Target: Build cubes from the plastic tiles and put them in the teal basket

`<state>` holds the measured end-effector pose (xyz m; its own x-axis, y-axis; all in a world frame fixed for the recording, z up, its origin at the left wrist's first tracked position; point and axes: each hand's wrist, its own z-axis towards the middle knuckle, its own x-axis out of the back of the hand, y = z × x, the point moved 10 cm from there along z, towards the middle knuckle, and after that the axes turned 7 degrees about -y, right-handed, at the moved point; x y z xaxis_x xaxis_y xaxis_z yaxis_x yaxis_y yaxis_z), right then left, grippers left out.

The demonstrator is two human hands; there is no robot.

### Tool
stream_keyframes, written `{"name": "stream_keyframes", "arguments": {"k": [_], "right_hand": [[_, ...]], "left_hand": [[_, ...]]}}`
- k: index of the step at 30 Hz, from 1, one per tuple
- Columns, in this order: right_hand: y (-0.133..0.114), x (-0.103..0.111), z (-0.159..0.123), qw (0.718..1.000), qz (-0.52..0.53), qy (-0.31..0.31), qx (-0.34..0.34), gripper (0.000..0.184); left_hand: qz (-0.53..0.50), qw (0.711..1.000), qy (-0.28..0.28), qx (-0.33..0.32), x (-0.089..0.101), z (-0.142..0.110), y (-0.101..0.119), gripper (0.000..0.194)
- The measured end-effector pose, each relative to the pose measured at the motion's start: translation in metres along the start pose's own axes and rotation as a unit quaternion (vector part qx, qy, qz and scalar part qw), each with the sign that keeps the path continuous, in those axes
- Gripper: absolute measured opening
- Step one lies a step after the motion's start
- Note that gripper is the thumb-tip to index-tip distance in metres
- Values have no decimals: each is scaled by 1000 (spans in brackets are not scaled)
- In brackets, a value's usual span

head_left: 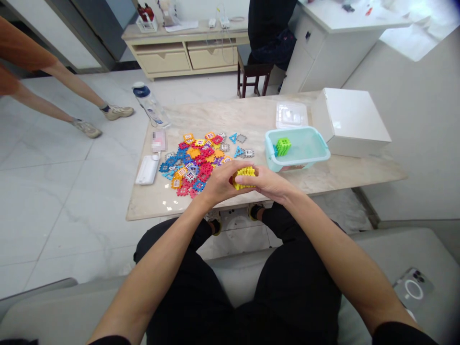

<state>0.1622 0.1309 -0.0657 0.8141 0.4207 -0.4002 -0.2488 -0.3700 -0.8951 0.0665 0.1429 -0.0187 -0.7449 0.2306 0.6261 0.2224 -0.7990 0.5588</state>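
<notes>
Both of my hands are closed around a stack of yellow toothed building pieces (245, 177) over the table's near edge. My left hand (224, 181) grips the stack from its left side, and my right hand (271, 183) holds it from the right with the thumb across the front. A bit of dark red shows beside the yellow by my left fingers. Left of my hands spreads a pile of mixed interlocking pieces (194, 153) in red, blue, orange and other colours. Right of them, a light teal plastic bin (309, 148) contains a green stack of pieces (283, 146).
A clear lid (292, 115) and a white box (350, 120) stand behind the bin. Along the table's left lie a water bottle (151, 105), a pink packet (158, 141) and a white power bank (147, 170). Two other people are nearby. A phone (413, 290) lies on the sofa.
</notes>
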Motion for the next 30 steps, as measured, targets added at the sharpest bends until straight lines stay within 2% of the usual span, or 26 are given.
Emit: {"name": "stream_keyframes", "arguments": {"k": [4, 8, 14, 22, 26, 28, 30], "right_hand": [[-1, 0, -2, 999, 36, -22, -4, 51], [0, 9, -3, 999, 47, -6, -5, 55], [3, 11, -2, 999, 40, 13, 0, 57], [1, -4, 6, 999, 43, 4, 16, 58], [-1, -7, 8, 999, 17, 14, 30, 52], [-1, -5, 8, 999, 2, 16, 31, 50], [-1, -1, 7, 999, -15, 14, 26, 45]], "left_hand": [[-2, 1000, 7, 1, 9, -1, 0, 61], [-2, 1000, 8, 11, 14, -3, 1, 66], [-32, 999, 1, -14, 16, -2, 8, 70], [-35, 999, -18, 8, 12, 2, 5, 47], [-39, 999, -27, 9, 8, 3, 7, 44], [-41, 999, -24, 2, 9, 3, 8, 48], [-37, 999, -31, -5, 10, 2, 8, 63]]}}
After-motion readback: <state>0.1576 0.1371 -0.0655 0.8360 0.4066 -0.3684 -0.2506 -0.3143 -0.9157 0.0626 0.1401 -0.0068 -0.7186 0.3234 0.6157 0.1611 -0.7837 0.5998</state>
